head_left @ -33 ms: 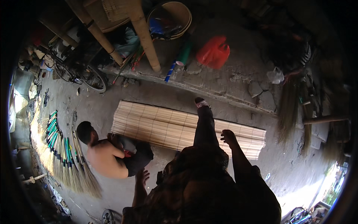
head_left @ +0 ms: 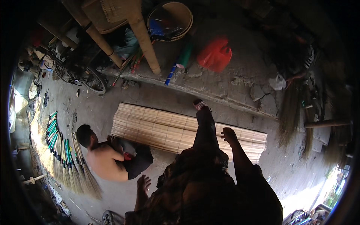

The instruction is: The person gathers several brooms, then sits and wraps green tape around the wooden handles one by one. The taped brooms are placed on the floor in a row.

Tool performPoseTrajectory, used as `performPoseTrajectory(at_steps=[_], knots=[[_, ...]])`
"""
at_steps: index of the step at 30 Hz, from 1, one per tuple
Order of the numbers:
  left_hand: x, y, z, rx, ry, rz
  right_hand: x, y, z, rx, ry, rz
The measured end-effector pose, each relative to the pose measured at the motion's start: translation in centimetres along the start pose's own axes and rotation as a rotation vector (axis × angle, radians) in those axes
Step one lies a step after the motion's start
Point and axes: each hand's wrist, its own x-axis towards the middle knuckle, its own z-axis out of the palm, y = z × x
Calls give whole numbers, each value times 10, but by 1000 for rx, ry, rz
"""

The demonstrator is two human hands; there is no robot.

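A long bamboo slat mat [head_left: 161, 125] lies unrolled on the ground, running from the middle left to the right. One of my legs stretches across it, the foot near its far edge. My right hand [head_left: 228, 135] hangs above the mat's right part with its fingers loosely bent and apart, holding nothing. My left hand [head_left: 143, 183] is low at the left, off the mat, fingers spread and nothing in them. A co-worker [head_left: 106, 159] crouches at the mat's left end, hands close to its near corner; what those hands do is too dark to tell.
Several grass brooms [head_left: 69, 165] with green and black handles lie at the left. A raised concrete ledge [head_left: 225, 98] runs behind the mat, bearing a red plastic bag [head_left: 215, 55] and a round basket [head_left: 187, 18]. A bicycle [head_left: 95, 80] stands at the far left.
My left hand has dropped slightly and my right hand has shifted a little upward. The mat lies as before, and the co-worker stays crouched.
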Motion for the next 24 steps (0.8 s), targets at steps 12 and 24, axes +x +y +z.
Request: performPoseTrajectory(at_steps=[12, 24], knots=[[-153, 210, 216, 211, 309, 49, 502, -306, -53, -129, 544, -202], [-242, 759, 358, 444, 897, 1583, 485, -344, 22, -657, 212, -421]])
